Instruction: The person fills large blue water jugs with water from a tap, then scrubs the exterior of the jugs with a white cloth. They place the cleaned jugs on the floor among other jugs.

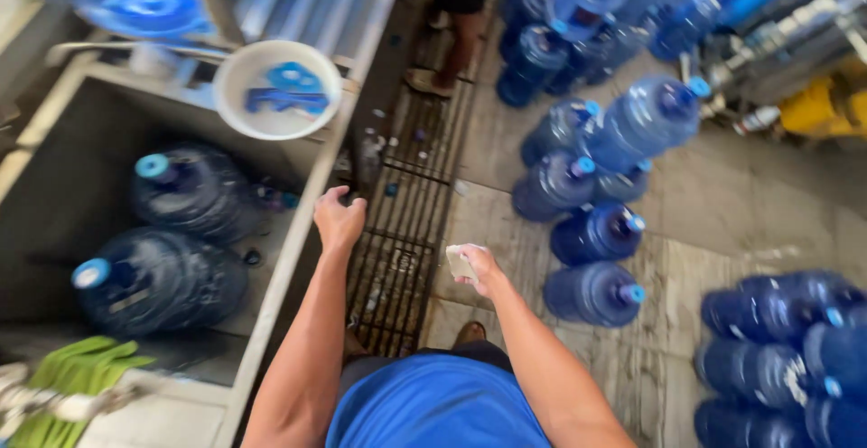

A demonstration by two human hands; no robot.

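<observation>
My left hand (339,219) is curled shut, hanging over the edge of the metal trough (298,231) on the left with nothing in it that I can see. My right hand (477,267) grips a small pale pad (459,261) above the floor drain grate (397,249). Two large blue water jugs (194,191) with light blue caps lie in the trough. More blue jugs (596,290) lie on the tiled floor just right of my right hand.
A white basin (276,88) holding blue pieces sits on the trough's far rim. Another person's legs (452,42) stand at the top by the grate. Jug clusters fill the floor at upper right (632,127) and lower right (781,358). Green cloth (77,371) lies bottom left.
</observation>
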